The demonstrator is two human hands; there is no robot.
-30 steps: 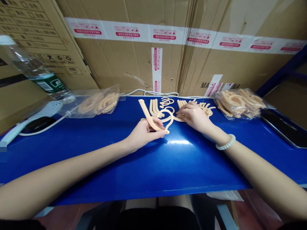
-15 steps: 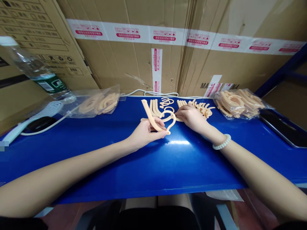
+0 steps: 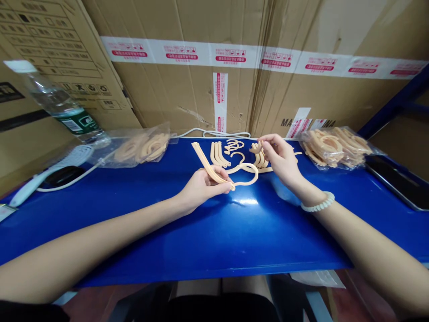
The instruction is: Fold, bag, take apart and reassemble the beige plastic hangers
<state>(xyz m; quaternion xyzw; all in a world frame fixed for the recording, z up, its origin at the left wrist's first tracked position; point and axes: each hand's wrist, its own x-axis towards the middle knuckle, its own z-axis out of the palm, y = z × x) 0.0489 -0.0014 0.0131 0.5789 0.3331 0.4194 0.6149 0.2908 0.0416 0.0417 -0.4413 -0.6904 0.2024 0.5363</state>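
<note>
My left hand (image 3: pixel 201 188) is closed on a beige plastic hanger part (image 3: pixel 209 167), a straight arm ending in a hook loop that lies low over the blue table (image 3: pixel 214 232). My right hand (image 3: pixel 281 158) is raised above the table and pinches a small beige curved piece (image 3: pixel 257 149). Behind the hands lie loose beige arms (image 3: pixel 217 154) and small hooks (image 3: pixel 233 145) in a row.
A clear bag of beige parts (image 3: pixel 144 145) lies at the back left, another bag (image 3: pixel 335 145) at the back right. A water bottle (image 3: pixel 58 105) leans at the far left beside a white cable and a dark device (image 3: pixel 62 175). A phone (image 3: pixel 398 181) lies at the right. Cardboard boxes (image 3: pixel 217 67) wall the back.
My right hand has lifted from the pile of parts with a small curved piece pinched in its fingers. The left hand keeps its grip on the hanger part, whose loop now points more to the right.
</note>
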